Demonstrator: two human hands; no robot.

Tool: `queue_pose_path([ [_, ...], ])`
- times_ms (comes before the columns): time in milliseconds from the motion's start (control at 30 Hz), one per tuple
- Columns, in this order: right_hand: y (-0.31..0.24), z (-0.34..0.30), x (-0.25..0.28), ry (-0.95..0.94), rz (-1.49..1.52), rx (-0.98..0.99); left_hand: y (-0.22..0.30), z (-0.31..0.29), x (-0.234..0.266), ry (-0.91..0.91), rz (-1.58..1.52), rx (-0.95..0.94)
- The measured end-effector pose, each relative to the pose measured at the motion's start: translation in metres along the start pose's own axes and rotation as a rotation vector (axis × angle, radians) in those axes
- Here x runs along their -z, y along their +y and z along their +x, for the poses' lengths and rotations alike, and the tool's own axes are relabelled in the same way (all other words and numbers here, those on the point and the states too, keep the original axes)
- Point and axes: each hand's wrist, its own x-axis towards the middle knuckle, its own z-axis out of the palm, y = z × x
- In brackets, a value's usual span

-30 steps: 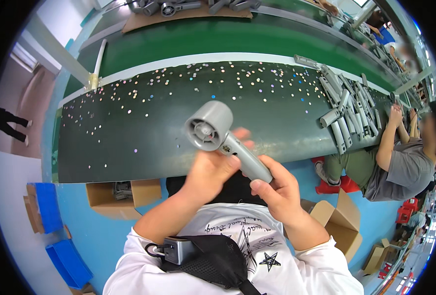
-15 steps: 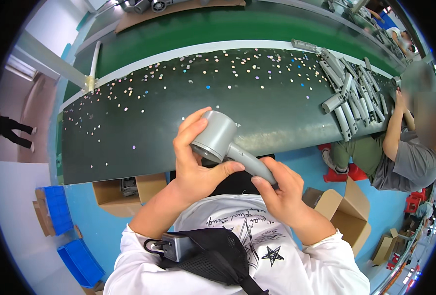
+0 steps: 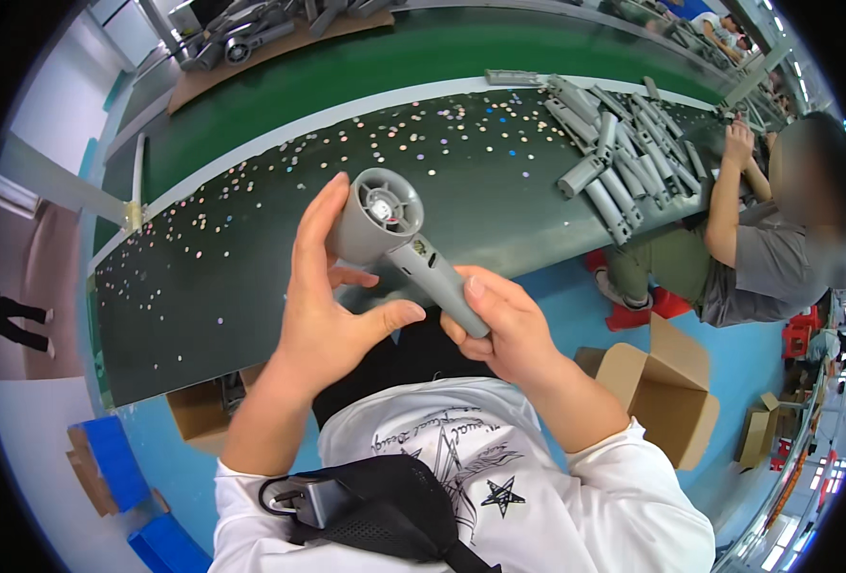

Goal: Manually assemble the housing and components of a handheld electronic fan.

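A grey handheld fan (image 3: 358, 229), with a round spoked head and a tubular handle with small cut-outs, is tilted in front of me above the near table edge. My right hand (image 3: 499, 320) is wrapped round the lower end of its handle. At the head's left side is my left hand (image 3: 320, 296), fingers reaching up along and behind the casing. Its thumb stands well apart from the handle; whether the hidden fingertips press on the head I cannot tell.
Small round coloured dots are scattered over the dark table mat (image 3: 280, 258). Grey tubular handle parts (image 3: 623, 158) lie piled on the right, near a seated co-worker (image 3: 767, 239). Open cardboard boxes (image 3: 666, 396) stand on the blue floor. More grey fan parts (image 3: 242, 43) lie across the green belt.
The fan has been turned so its spoked opening and handle cut-outs now show. My left thumb has come off it, and the right hand has a fuller grip. My view has shifted.
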Motion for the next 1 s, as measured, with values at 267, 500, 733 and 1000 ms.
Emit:
queue_pose_path([
  [267,-0.015,-0.019,0.002,-0.041,0.016,-0.061,0.007,0.034,-0.007,-0.104,0.119,-0.044],
  [500,-0.014,0.016,0.007,-0.023,-0.637,0.253,0.035,0.046,-0.011,-0.21,0.182,-0.431],
  [733,-0.028,0.057,0.006,-0.135,-0.794,0.63,0.07,0.071,-0.021,-0.173,0.534,-1.022],
  [1000,0.004,0.097,0.041,-0.208,-0.475,0.307,-0.009,0.067,-0.029,-0.277,0.572,-0.983],
])
